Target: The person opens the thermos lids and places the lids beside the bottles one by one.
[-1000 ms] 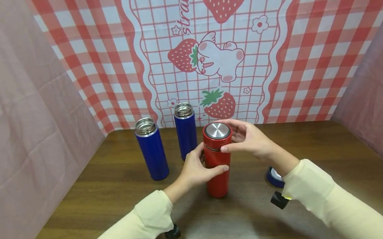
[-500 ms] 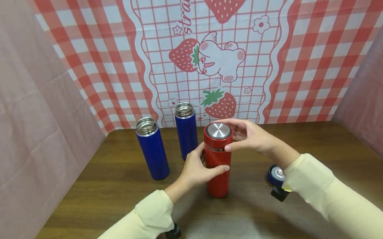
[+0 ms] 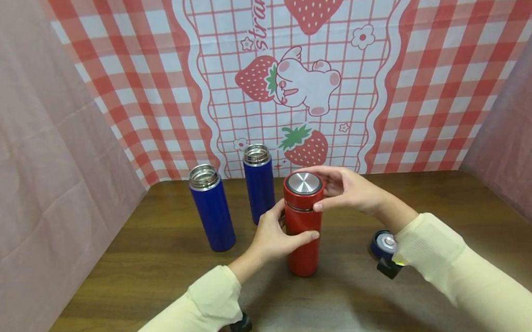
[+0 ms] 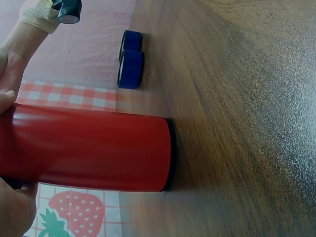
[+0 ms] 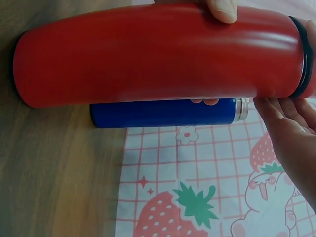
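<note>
A red thermos (image 3: 303, 254) stands upright on the wooden table, its red lid (image 3: 303, 197) with a silver disc on top. My left hand (image 3: 271, 236) grips the body at mid-height, thumb across the front. Around the lid, at the top, my right hand (image 3: 352, 193) holds with its thumb near the seam and its fingers behind. The right wrist view shows a dark ring (image 5: 302, 57) between body and lid. Left of the thermos stand two lidless blue thermoses (image 3: 214, 217) with bare steel necks, one farther back than the other.
Two blue lids (image 4: 131, 69) lie on the table at the right, close together in the left wrist view; my right sleeve (image 3: 429, 242) partly covers them in the head view. A strawberry-print cloth (image 3: 306, 84) hangs behind the table, with pink cloth (image 3: 28, 179) along the sides.
My right thumb has shifted slightly to the right along the lid, and the right sleeve has moved up a little, uncovering more of a blue lid. The left hand keeps its hold.
</note>
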A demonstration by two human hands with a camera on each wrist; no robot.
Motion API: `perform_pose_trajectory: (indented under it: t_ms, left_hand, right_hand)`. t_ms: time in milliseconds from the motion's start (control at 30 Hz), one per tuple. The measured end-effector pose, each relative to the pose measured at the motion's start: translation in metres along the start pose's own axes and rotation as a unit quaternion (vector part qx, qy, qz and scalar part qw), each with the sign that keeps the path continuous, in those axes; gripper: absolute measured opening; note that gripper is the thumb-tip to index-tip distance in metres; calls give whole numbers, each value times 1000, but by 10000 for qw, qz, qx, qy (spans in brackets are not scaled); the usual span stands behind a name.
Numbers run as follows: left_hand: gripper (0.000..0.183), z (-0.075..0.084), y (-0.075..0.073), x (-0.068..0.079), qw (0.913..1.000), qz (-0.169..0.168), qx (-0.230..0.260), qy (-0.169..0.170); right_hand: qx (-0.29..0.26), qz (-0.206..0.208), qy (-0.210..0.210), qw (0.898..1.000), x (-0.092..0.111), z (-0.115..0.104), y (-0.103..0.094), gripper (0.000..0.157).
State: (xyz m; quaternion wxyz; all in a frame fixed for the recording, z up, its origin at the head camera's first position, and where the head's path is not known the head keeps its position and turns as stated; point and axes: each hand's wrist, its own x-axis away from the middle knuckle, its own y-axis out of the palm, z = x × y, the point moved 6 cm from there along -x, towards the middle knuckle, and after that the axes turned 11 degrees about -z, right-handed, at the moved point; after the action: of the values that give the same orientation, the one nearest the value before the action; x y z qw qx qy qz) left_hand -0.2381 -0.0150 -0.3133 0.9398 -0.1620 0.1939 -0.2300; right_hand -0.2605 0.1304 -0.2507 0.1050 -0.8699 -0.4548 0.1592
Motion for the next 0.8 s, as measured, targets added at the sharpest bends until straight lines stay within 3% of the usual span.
perform_pose_trajectory:
  t_ms: [500,800]
  left_hand:
    - [58,-1,0,1,10000,-69,-16,-44]
    - [62,-2,0,0,9999,-41,35,-112]
  right_hand:
    - [-100,6,-268,9996,0,-10,-3,65]
    - [200,1030,246,9942,11,-16,-14,61]
